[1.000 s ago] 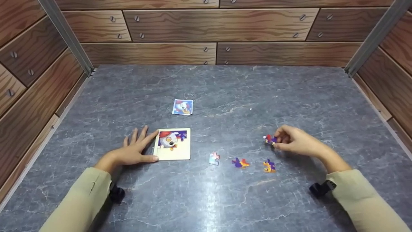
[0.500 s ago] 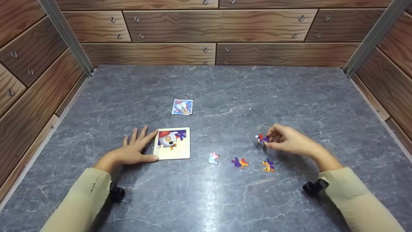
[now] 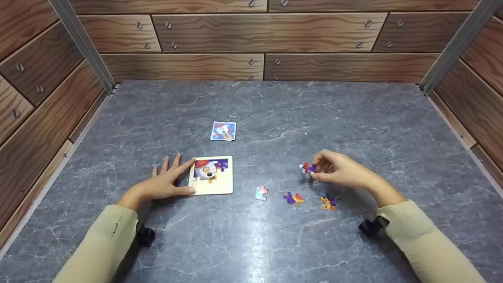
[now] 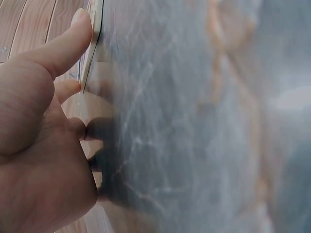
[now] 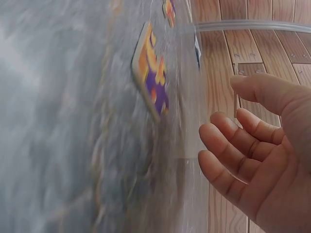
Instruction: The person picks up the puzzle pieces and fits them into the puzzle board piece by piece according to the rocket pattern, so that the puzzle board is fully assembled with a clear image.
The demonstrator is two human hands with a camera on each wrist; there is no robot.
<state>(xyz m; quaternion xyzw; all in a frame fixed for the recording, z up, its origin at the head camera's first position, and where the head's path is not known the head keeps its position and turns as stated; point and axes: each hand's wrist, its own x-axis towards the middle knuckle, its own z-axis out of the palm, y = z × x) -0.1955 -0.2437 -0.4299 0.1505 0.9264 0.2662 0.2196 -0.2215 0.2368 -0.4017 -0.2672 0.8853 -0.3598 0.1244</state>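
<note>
My left hand [image 3: 167,181] lies with spread, straight fingers at the left side of a cream puzzle tray [image 3: 220,185]; its thumb and index finger touch the tray's edge. Pieces of a dog-like picture [image 3: 205,169] fill the tray's upper part. Between thumb and fingertips, my right hand [image 3: 338,169] pinches a red and purple puzzle piece [image 3: 308,168] above the table. In the right wrist view that piece is hidden. Loose on the table lie a pale puzzle piece [image 3: 261,193], a purple and orange puzzle piece [image 3: 294,198] and a purple and yellow puzzle piece [image 3: 328,202].
A small printed picture card [image 3: 223,131] lies behind the tray. The grey marbled table [image 3: 251,236] is bordered by wood-patterned walls [image 3: 259,33] at the back and both sides, with metal posts at the back corners.
My right hand has moved left across the table, carrying the red and purple puzzle piece toward the tray. My left hand and the tray have stayed in place.
</note>
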